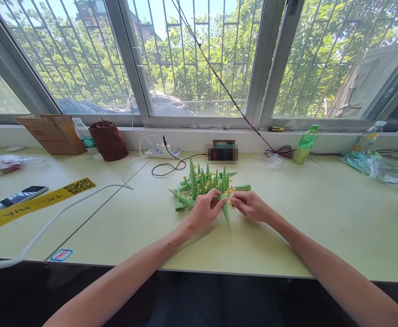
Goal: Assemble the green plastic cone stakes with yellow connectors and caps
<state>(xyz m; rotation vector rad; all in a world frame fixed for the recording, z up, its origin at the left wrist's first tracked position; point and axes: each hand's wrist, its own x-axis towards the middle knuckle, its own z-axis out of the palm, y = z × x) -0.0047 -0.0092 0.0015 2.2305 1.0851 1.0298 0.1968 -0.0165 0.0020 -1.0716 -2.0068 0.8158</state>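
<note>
A heap of green cone-shaped plastic spikes (203, 184) with small yellow parts lies in the middle of the pale green table (321, 218). My left hand (203, 211) is closed on one green spike (226, 215) that points down toward me. My right hand (249, 205) pinches the same spike's top end, where a small yellow piece sits. Both hands rest at the near edge of the heap.
A white power strip (161, 151) with cables, a brown pouch (108, 140), a cardboard box (54, 131) and a water bottle (85, 135) line the window sill. A green bottle (305, 144) stands at right, plastic bags (375, 165) beyond. A yellow tape strip (38, 202) and white cable (49, 222) lie left.
</note>
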